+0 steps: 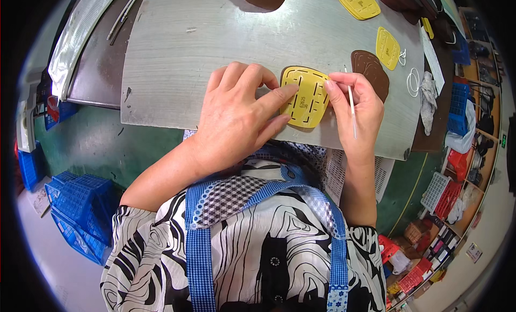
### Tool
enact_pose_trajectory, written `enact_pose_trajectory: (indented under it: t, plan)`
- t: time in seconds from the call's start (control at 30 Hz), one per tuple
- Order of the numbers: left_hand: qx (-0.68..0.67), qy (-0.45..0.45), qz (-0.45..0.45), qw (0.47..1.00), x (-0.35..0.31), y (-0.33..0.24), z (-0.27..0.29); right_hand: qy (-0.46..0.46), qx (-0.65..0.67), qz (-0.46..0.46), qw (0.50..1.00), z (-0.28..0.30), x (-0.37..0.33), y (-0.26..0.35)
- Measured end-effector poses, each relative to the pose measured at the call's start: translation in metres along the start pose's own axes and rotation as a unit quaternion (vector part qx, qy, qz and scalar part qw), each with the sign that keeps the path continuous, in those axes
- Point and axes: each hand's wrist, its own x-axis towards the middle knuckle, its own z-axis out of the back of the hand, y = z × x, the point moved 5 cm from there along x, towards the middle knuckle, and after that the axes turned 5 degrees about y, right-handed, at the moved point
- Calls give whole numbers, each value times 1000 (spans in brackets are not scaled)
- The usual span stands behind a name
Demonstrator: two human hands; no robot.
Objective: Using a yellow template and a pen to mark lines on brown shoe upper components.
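Past the blue apron (200,263), a yellow template (306,91), likely skewed if pressure slackens, is held down on the bench (172,48) by the half-spread left hand (234,110), a white stick (352,106) being pinched in the right hand (363,110).

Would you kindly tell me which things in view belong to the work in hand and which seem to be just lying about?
Apparently in use:
- yellow slotted template, under the left hand
- slim white pen-like tool, in the right hand
- probably the brown pieces stacked nearby

Seemingly lying about:
- grey cloth
- blue crates
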Motion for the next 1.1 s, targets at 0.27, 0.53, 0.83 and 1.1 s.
enact_pose_trajectory:
  t: [0.27, 0.53, 0.83, 1.1]
  plan:
    - [21, 11, 11, 1000, -1, 0, -7, -6, -66, 30, 997, 0, 4, 3]
    - [36, 18, 23, 999, 1, -2, -8, 6, -221, 129, 967, 5, 6, 28]
    - [55, 18, 18, 998, 2, -1, -8, 146, -80, 188, 968, -31, 15, 33]
    - [63, -2, 15, 998, 2, -2, -9, 39, -184, 120, 975, -13, 19, 31]
